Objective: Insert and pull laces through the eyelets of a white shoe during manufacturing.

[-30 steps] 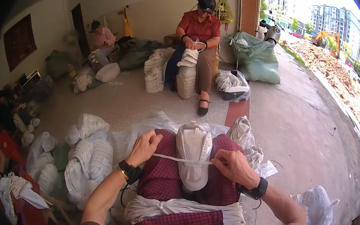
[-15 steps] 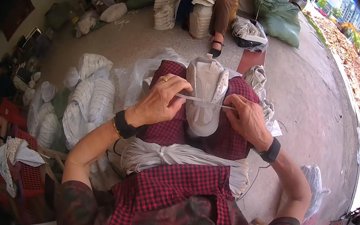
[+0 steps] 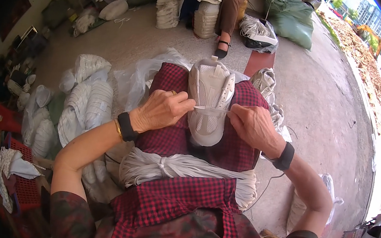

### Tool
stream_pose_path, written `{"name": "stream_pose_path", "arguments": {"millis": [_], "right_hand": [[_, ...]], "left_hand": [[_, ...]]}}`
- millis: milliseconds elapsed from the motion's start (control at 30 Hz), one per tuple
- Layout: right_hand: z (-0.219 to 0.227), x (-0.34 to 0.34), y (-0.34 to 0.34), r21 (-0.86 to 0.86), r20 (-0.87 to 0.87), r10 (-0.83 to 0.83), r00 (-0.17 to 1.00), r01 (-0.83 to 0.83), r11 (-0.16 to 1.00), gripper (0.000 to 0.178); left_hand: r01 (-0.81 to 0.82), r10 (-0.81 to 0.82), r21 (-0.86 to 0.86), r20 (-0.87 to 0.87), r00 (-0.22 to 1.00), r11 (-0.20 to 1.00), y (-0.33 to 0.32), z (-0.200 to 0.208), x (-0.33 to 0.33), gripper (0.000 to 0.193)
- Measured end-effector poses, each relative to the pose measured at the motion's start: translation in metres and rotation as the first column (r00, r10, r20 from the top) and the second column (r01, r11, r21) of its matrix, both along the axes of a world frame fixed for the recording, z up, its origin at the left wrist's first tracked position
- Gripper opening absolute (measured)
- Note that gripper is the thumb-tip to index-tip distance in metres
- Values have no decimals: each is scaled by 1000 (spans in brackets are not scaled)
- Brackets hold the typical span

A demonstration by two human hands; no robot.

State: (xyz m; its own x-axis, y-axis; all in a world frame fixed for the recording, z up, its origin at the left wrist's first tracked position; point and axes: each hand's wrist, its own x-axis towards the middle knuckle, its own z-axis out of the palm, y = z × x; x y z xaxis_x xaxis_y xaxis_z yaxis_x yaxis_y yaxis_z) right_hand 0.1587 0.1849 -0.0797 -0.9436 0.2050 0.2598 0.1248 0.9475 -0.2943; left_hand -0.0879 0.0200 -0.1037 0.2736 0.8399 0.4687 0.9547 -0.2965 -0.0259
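Observation:
A white shoe upper (image 3: 206, 127) rests between my knees, its rounded toe toward me and the tongue and collar away. A white shoelace (image 3: 211, 110) runs straight across it, above the mesh toe. My left hand (image 3: 166, 109) pinches the lace on the left side of the shoe. On the other side my right hand (image 3: 250, 123) is closed on the lace too. Red-and-black checked cloth (image 3: 165, 135) covers my thighs beneath both hands. Across my lap lies a tied bundle of white shoelaces (image 3: 162, 167).
Stacked, plastic-wrapped shoe uppers (image 3: 87, 108) stand at my left, with more uppers (image 3: 264, 85) beyond my right knee. A red basket (image 3: 23, 189) sits at the lower left. Ahead, a seated person's foot (image 3: 222, 48) is near a large green sack (image 3: 289, 22).
My fingers have closed in on the shoe from both sides, leaving a shorter span of lace between them. The left hand's grip is tighter. The whole view has shifted slightly.

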Motion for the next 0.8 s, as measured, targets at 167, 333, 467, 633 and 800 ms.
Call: {"name": "stream_pose_path", "arguments": {"millis": [167,333,467,633,800], "right_hand": [[16,29,25,-371,134,-150,980,190,909,35],[10,65,47,-449,227,-215,950,297,843,25],[20,33,8,-339,-122,-120,985,73,938,47],[2,-8,-15,-18,-131,21,991,-24,1000,46],[-14,-11,-6,20,-116,8,993,-6,1000,31]], "left_hand": [[-17,16,11,66,998,1000,-10,-1,-4,8],[-51,51,-9,150,987,999,-17,-2,-7,8],[-82,88,-47,162,983,996,-19,-3,-7,10],[-38,46,-42,205,978,998,-12,0,-7,6],[-43,55,-66,202,978,997,-10,1,-10,6]]}}
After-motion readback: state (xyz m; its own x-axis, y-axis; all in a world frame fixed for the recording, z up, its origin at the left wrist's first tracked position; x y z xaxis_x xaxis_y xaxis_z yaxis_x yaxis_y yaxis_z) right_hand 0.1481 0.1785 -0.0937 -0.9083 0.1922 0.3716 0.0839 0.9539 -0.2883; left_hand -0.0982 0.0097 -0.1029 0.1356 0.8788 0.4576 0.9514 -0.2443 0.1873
